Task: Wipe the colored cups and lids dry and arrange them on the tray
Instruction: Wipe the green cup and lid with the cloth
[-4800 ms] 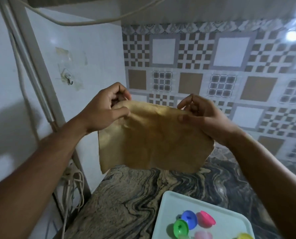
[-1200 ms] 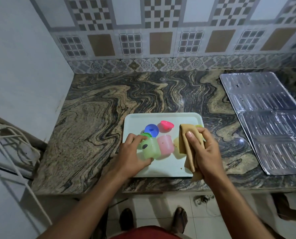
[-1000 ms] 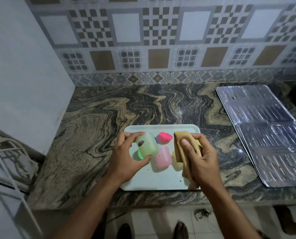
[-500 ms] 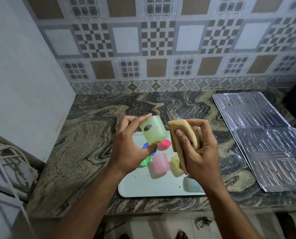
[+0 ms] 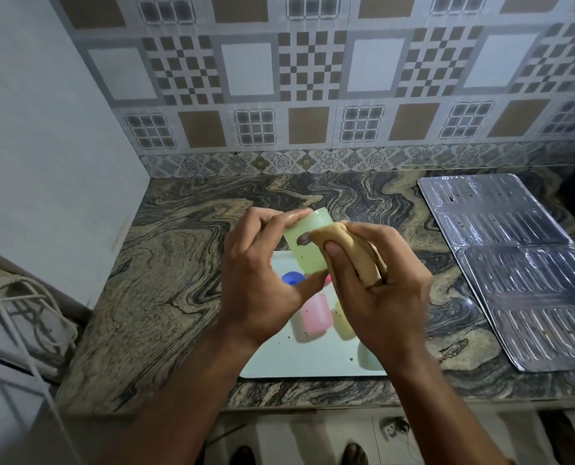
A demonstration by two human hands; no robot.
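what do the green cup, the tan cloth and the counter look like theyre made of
Green cup: probably plastic, translucent with a matt look; light passes through its wall.
Tan cloth: soft fabric or chamois-like sheet, matt; it folds and bunches.
Counter: polished stone, likely granite or marble; swirling veins, faint sheen.

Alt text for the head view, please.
Left hand holds a green cup above a white tray while the right hand presses a folded tan cloth to it; a pink cup lies below.
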